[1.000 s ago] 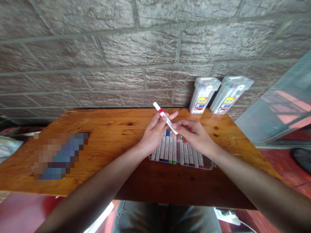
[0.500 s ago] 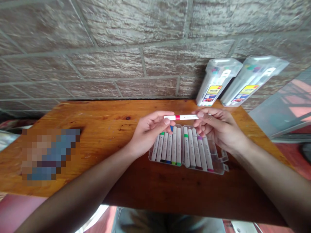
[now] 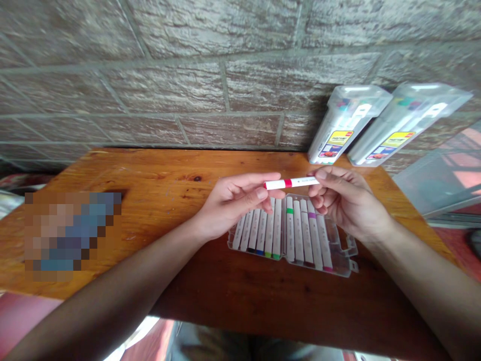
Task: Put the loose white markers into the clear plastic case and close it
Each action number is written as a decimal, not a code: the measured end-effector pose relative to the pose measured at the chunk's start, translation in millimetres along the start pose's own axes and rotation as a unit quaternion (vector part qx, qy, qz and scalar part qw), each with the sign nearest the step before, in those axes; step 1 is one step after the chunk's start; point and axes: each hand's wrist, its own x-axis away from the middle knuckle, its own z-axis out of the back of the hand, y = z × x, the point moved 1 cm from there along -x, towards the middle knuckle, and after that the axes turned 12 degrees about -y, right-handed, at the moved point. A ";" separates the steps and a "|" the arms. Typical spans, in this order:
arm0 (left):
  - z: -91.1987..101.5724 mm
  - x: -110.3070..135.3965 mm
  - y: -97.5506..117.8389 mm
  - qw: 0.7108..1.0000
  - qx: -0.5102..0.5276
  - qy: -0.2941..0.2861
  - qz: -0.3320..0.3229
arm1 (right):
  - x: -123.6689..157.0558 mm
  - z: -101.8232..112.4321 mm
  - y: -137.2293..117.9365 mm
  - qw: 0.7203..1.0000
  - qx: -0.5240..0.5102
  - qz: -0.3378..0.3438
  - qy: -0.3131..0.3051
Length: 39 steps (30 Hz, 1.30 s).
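Note:
A white marker [image 3: 300, 181] with a red band and a red left end is held level above the table. My right hand [image 3: 343, 200] pinches its right end between thumb and fingers. Around the marker's left end, my left hand [image 3: 233, 203] has its thumb and fingers apart, the thumb just short of the red end. Below both hands lies an opened clear plastic case [image 3: 340, 263] with several white markers [image 3: 298, 233] side by side in its two halves. My left fingers hide the tops of some markers in the left half.
Two clear marker cases [image 3: 332, 133] [image 3: 394, 133] stand at the table's back right, against the stone-block wall [image 3: 150, 95]. A blurred-out flat object [image 3: 71, 233] lies on the left of the wooden table [image 3: 158, 185].
The left thumb and fingers have loosened from the marker's left end, baring its red tip. The marker has shifted slightly right and tilted with the right hand. The view has moved a little.

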 end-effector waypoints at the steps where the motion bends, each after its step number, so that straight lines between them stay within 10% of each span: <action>1: 0.2 0.2 -0.5 1.000 -0.004 0.000 -0.001 | 0.1 -0.2 0.1 1.000 0.000 0.000 -0.001; 39: -6.2 -0.7 7.2 0.993 0.104 -0.035 0.044 | 2.6 -2.4 -2.6 0.997 0.069 0.020 -0.017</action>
